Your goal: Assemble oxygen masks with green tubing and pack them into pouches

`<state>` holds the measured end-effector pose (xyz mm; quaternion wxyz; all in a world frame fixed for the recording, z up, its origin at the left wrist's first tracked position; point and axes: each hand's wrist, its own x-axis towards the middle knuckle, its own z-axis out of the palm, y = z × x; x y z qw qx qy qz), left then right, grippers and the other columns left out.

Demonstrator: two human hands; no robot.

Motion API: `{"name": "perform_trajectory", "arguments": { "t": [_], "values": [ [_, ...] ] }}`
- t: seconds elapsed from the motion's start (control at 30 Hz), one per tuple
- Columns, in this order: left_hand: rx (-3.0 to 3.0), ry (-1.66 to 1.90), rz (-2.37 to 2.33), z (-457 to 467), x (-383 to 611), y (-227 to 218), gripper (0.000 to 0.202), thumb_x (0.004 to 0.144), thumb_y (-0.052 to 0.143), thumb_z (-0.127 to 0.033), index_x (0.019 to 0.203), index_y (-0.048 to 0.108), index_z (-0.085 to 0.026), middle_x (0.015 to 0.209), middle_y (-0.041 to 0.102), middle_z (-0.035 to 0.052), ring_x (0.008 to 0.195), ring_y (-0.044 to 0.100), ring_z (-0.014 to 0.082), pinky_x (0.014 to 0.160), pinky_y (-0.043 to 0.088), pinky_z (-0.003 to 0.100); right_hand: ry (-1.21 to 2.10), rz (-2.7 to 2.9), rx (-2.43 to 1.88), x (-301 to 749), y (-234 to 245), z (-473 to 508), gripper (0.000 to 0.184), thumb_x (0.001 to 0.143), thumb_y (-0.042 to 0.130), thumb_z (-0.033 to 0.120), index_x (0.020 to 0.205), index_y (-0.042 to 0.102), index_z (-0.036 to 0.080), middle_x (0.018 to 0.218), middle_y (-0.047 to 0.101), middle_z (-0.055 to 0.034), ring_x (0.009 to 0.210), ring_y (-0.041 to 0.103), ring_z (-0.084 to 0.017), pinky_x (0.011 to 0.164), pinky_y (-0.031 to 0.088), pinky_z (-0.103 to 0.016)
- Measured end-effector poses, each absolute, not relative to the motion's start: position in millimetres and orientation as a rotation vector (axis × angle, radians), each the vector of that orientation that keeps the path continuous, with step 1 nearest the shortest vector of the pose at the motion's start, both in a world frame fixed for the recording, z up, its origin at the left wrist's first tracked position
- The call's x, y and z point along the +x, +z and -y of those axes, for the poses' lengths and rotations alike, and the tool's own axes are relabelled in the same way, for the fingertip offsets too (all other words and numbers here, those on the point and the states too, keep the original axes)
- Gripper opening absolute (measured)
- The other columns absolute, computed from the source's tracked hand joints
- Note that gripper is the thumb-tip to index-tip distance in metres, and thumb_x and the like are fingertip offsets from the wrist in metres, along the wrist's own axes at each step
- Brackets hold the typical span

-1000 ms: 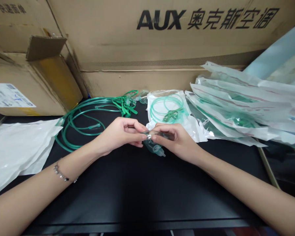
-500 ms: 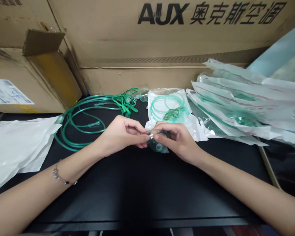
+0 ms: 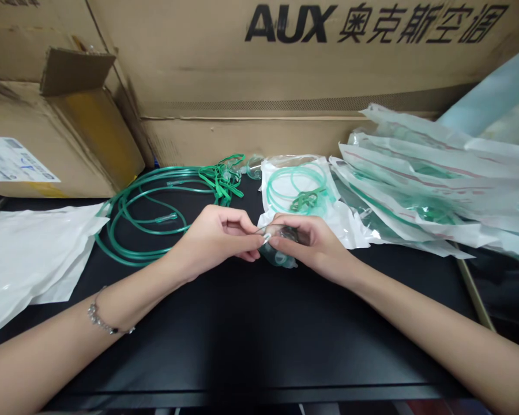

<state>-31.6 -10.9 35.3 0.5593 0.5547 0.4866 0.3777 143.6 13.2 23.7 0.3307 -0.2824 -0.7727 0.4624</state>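
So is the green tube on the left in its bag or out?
Out: the green tube lies coiled and bare on the black table, no wrapper around it.

Large cardboard boxes (image 3: 285,86) are standing across the top of the frame, and a black table (image 3: 242,334) is filling the lower half under even light.

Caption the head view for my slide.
Left hand and right hand pinch a clear plastic piece above the black table; green tubing lies coiled beyond.

Coiled green tubing (image 3: 121,204), stacked sealed pouches (image 3: 415,173), white bags (image 3: 34,253), cardboard boxes (image 3: 242,80) behind
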Motion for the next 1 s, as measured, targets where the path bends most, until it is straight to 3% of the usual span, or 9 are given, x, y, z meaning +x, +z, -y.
{"name": "perform_trajectory", "arguments": {
  "t": [0.23,0.47,0.73,1.0],
  "values": [
    [1.396,0.875,-1.158,16.1,-27.2,35.6,0.008,0.062,0.068,-0.014,0.064,0.061,-0.013,0.054,0.063,-0.0016,0.056,0.063,0.0111,0.055,0.051,0.019,0.843,2.167,-0.749,142.4,28.1,-7.0,0.01,0.072,0.051,0.008,0.065,0.055,0.015,0.063,0.05,0.0011,0.059,0.047,-0.009,0.059,0.039,-0.023],
    [1.477,0.831,-1.111,19.2,-26.8,42.9,0.007,0.062,0.068,-0.015,0.062,0.061,-0.013,0.06,0.064,-0.0006,0.056,0.061,0.0101,0.054,0.049,0.019,0.618,2.325,-0.669,146.4,37.3,-4.8,0.011,0.067,0.05,0.007,0.064,0.053,0.016,0.061,0.051,0.0009,0.056,0.047,-0.009,0.057,0.038,-0.023],
    [1.531,0.738,-1.068,11.0,-38.0,43.8,0.014,0.061,0.072,-0.022,0.067,0.062,-0.014,0.057,0.065,0.0007,0.055,0.063,0.0126,0.057,0.053,0.023,0.85,2.405,-0.583,151.6,39.0,-14.1,0.011,0.079,0.049,0.014,0.073,0.059,0.014,0.07,0.058,-0.0025,0.065,0.051,-0.011,0.063,0.042,-0.024],
    [1.478,0.758,-1.022,9.4,-40.2,48.8,0.013,0.064,0.071,-0.02,0.066,0.059,-0.014,0.051,0.062,-0.0029,0.048,0.059,0.0078,0.05,0.05,0.017,1.109,2.285,-0.592,153.4,38.7,-15.0,0.017,0.083,0.051,0.024,0.081,0.062,0.012,0.074,0.06,-0.004,0.068,0.053,-0.011,0.062,0.042,-0.023]
  ]
}}
